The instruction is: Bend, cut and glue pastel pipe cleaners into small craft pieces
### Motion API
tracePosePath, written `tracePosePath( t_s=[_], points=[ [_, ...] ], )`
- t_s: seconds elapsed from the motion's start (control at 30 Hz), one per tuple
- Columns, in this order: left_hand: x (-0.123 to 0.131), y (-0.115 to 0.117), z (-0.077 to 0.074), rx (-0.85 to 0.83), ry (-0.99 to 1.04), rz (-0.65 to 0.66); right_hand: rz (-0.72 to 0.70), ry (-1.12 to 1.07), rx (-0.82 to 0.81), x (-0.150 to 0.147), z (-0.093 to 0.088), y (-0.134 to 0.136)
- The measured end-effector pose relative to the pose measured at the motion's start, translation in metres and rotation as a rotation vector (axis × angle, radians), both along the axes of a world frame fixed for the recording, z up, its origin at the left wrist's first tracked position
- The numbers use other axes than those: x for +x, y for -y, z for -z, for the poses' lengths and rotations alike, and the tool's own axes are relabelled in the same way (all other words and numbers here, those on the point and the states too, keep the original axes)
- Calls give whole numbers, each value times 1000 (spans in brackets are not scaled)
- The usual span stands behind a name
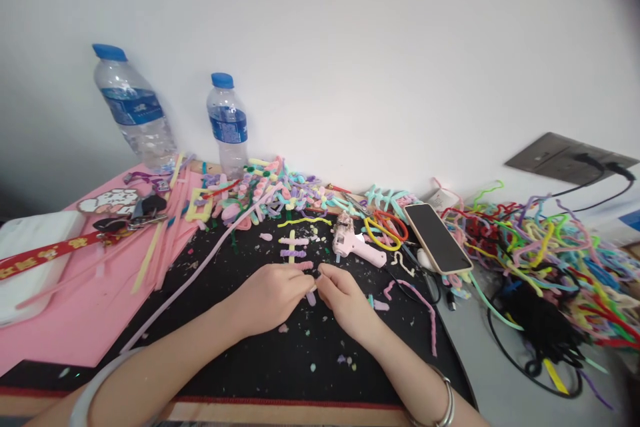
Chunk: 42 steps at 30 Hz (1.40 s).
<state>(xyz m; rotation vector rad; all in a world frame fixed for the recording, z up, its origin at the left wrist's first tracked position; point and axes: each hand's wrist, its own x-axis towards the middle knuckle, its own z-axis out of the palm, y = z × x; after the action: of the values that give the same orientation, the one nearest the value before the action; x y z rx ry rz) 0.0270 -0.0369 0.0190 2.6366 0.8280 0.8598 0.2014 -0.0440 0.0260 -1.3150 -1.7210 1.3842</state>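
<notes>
My left hand and my right hand meet over a black mat, fingertips pinched together on a small pastel pipe-cleaner piece. Just beyond my fingers lies a yellow-green stem with pink and purple fuzzy crossbars. A pink hot glue gun rests to the right of it. A long lilac pipe cleaner runs diagonally across the mat on the left.
Two water bottles stand by the wall. Pink paper and keys lie left. A phone, a tangle of coloured pipe cleaners, black cable and a wall socket are right.
</notes>
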Motion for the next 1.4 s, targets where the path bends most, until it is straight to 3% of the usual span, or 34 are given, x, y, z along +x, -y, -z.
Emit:
tracePosePath(
  t_s=[0.17,0.43,0.67,0.83,1.1,1.3,1.4],
  points=[
    [1,0,-5,-202,69,-5,-37,-31,63,1,0,2],
    [0,-3,-14,-850,190,-1,-128,46,214,3,-7,3],
    [-4,-6,-9,-1260,333,190,-256,141,334,7,-17,6],
    [-7,-8,-8,-1390,357,328,-400,152,421,8,-27,9],
    [-6,-9,-11,-1579,273,561,-547,228,720,7,-35,20],
    [-5,-9,-13,-1623,198,639,-584,306,898,3,-40,28],
    [-5,-9,-12,-1619,216,634,-535,287,910,4,-37,27]
  ],
)
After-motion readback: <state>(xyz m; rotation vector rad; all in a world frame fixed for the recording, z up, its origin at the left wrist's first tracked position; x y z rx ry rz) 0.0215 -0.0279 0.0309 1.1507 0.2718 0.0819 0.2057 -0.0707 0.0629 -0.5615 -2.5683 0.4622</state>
